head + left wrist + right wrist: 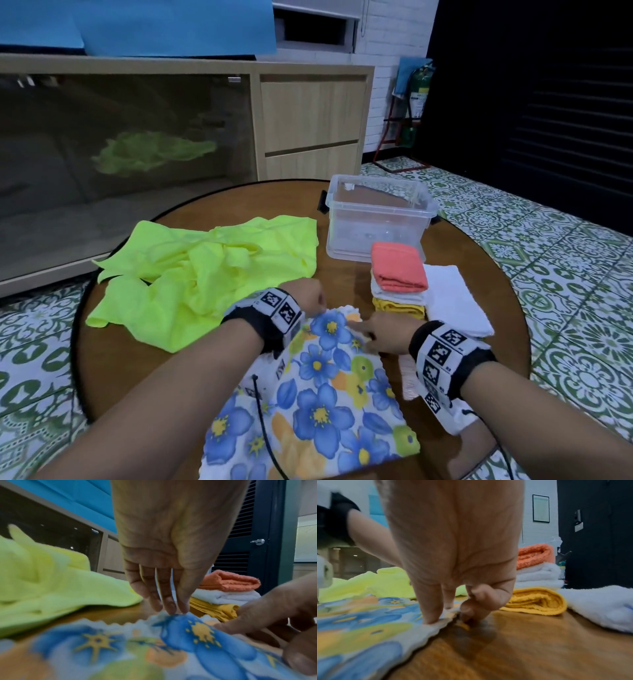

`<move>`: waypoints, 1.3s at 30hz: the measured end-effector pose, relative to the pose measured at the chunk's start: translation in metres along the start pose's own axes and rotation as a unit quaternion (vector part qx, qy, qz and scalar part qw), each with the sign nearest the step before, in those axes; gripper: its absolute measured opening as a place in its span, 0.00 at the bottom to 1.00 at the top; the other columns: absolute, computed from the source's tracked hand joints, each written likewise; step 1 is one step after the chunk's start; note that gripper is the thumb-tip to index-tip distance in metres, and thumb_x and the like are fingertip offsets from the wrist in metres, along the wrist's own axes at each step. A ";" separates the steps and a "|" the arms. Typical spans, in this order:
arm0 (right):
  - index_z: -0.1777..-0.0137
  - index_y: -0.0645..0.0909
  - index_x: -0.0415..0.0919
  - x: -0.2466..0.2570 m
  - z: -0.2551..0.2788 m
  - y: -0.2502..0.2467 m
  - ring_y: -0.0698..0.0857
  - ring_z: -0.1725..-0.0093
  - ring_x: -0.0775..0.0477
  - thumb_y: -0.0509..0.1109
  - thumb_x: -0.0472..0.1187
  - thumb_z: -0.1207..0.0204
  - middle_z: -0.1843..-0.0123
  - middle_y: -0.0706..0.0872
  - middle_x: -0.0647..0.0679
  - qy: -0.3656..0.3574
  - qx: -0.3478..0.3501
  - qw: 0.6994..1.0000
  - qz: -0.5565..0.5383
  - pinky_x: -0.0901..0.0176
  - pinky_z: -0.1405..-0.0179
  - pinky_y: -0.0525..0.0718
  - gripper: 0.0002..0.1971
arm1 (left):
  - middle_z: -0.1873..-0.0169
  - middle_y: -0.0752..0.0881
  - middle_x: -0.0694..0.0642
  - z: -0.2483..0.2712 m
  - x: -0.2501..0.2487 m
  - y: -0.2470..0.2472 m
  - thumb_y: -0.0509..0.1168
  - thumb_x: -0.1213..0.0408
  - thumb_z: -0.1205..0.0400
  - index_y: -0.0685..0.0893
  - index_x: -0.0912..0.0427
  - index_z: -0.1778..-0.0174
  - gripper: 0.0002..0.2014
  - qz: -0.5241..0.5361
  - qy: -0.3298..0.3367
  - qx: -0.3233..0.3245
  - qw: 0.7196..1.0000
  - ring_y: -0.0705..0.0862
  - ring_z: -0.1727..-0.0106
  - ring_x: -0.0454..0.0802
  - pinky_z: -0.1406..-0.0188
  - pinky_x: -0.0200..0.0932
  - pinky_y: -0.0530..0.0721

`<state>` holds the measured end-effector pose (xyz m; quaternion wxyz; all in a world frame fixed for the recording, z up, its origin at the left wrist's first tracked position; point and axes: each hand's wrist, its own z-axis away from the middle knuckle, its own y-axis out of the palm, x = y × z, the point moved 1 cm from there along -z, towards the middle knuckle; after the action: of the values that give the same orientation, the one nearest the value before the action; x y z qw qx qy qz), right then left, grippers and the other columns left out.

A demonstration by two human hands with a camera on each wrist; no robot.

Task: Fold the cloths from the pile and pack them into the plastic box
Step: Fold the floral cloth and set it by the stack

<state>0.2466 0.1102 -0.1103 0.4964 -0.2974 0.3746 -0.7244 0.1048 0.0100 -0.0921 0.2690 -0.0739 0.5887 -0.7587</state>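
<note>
Both hands are down at the far end of the floral cloth (322,394), which lies flat on the round table (472,390) right in front of the person, its long axis running from their lap away toward the stack (399,284) of folded cloths. The left hand (308,298) has its fingertips (171,609) bunched together on the far left corner, and they look to be nipping the scalloped edge. The right hand (380,334) has a finger pressing down on the far right corner with the thumb tucked under the edge, so it looks like a pinch there too. The cloth is thin and limp, light as anything; it will sag and crease wherever it is not held, so the two far corners seem the right places to take it, lifted together and brought back toward the near edge for an even fold. To the left sprawls the yellow-green cloth (205,270), crumpled and unfolded. A white cloth (452,301) lies folded just right of the stack. The plastic box (376,219) sits behind the stack, open and apparently with nothing in it yet, so I judge packing is some way off.
</note>
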 end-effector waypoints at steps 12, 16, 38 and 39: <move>0.39 0.77 0.38 -0.022 -0.014 0.013 0.77 0.70 0.49 0.65 0.36 0.22 0.64 0.76 0.51 0.051 -0.189 0.927 -0.321 0.68 0.80 0.72 0.12 | 0.62 0.82 0.58 -0.049 -0.011 0.029 0.72 0.64 0.25 0.85 0.63 0.63 0.06 0.179 -0.072 0.025 0.981 0.77 0.62 0.51 0.62 0.42 0.73; 0.47 0.80 0.39 -0.018 -0.022 0.011 0.73 0.75 0.55 0.66 0.39 0.21 0.66 0.78 0.49 0.070 -0.215 0.925 -0.307 0.63 0.76 0.72 0.06 | 0.58 0.84 0.56 -0.039 -0.006 0.035 0.70 0.67 0.23 0.87 0.63 0.54 0.05 0.240 -0.033 0.003 0.970 0.78 0.55 0.47 0.64 0.33 0.73; 0.67 0.78 0.48 0.012 0.010 -0.008 0.79 0.70 0.49 0.71 0.33 0.25 0.68 0.81 0.47 -0.046 -0.323 0.873 -0.362 0.53 0.66 0.78 0.12 | 0.71 0.79 0.47 0.015 -0.001 0.025 0.67 0.65 0.20 0.85 0.62 0.59 0.06 0.381 0.003 -0.154 0.912 0.76 0.67 0.42 0.70 0.30 0.71; 0.65 0.79 0.46 0.015 0.014 -0.012 0.79 0.68 0.49 0.71 0.34 0.25 0.66 0.82 0.47 -0.058 -0.330 0.873 -0.354 0.53 0.64 0.78 0.10 | 0.71 0.79 0.48 0.017 -0.001 0.023 0.67 0.65 0.20 0.86 0.65 0.56 0.06 0.381 0.003 -0.163 0.910 0.76 0.66 0.43 0.70 0.30 0.71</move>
<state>0.2471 0.0957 -0.0913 0.1003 -0.5978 0.4320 -0.6678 0.1206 -0.0079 -0.1087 0.5202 0.1150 0.6881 -0.4926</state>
